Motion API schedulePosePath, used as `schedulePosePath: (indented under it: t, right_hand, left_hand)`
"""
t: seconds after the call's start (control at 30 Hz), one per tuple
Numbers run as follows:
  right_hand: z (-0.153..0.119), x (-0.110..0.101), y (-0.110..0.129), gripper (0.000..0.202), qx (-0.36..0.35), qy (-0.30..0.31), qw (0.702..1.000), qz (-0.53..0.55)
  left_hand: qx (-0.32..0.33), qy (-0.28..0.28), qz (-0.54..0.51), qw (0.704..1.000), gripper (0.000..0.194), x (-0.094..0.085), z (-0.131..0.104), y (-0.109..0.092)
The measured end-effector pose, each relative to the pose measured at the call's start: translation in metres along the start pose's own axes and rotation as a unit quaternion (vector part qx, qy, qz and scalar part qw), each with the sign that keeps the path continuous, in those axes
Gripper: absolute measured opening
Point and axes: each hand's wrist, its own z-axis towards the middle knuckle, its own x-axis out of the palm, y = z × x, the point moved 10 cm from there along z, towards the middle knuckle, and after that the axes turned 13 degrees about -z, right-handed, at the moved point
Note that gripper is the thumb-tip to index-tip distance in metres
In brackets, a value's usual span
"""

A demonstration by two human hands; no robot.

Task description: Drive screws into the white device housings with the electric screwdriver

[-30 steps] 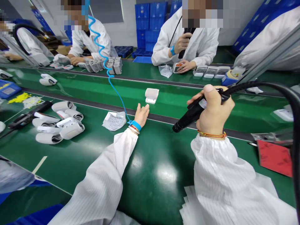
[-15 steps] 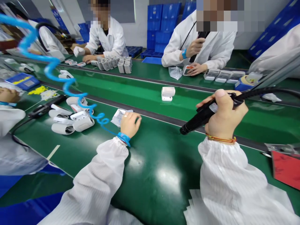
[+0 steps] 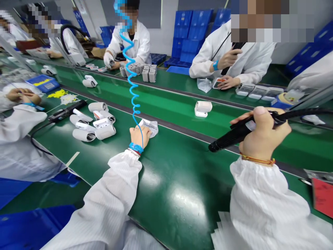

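Observation:
My right hand is wrapped around a black electric screwdriver, its tip pointing down and left above the green table. My left hand, with a blue wrist strap, is at the left edge of a small white box lined with clear plastic and holding tiny parts. Its fingers are curled toward the box, and what they hold, if anything, is hidden. A coiled blue cord rises from the strap. Left of that hand lies a group of white devices with grey cuffs.
Behind the table edge runs a green conveyor belt with a white cuffed device on it. A red sheet lies at the right. Another black screwdriver rests near a co-worker's hands at the left. More co-workers sit across the belt.
My left hand has moved left across the small box, and its fingers have curled in. The view has shifted, so the scene sits further right. My right hand still holds the screwdriver.

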Motion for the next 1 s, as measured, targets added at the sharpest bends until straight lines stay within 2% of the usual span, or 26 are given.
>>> schedulePosePath:
  t: [0.3,0.5,0.6,0.67,0.73,0.9,1.0]
  right_hand:
    - [0.003,-0.004,-0.006,0.021,0.0,-0.01,1.0,0.014]
    - [0.003,-0.004,-0.01,0.025,0.016,-0.014,1.0,0.009]
    - [0.006,-0.002,-0.015,0.024,0.027,-0.015,1.0,0.008]
    - [0.007,0.001,-0.016,0.023,0.025,-0.011,1.0,0.005]
    - [0.007,0.006,-0.016,0.023,0.023,-0.001,1.0,-0.007]
    - [-0.001,0.019,-0.011,0.026,0.026,0.032,0.998,-0.05]
    - [-0.009,0.023,-0.007,0.03,0.014,0.063,0.996,-0.059]
  left_hand:
    - [0.021,-0.024,0.006,0.999,0.03,-0.002,-0.002,0.002]
    - [0.02,-0.071,-0.004,0.997,0.029,-0.013,-0.002,-0.001]
    - [0.04,-0.091,-0.031,0.995,0.03,-0.02,-0.003,-0.01]
    - [0.08,-0.093,-0.067,0.99,0.03,-0.022,-0.007,-0.026]
    - [0.135,-0.068,-0.11,0.982,0.029,-0.018,-0.016,-0.05]
    - [0.258,0.057,-0.211,0.941,0.026,0.002,-0.051,-0.117]
    - [0.294,0.107,-0.238,0.92,0.024,0.009,-0.068,-0.139]
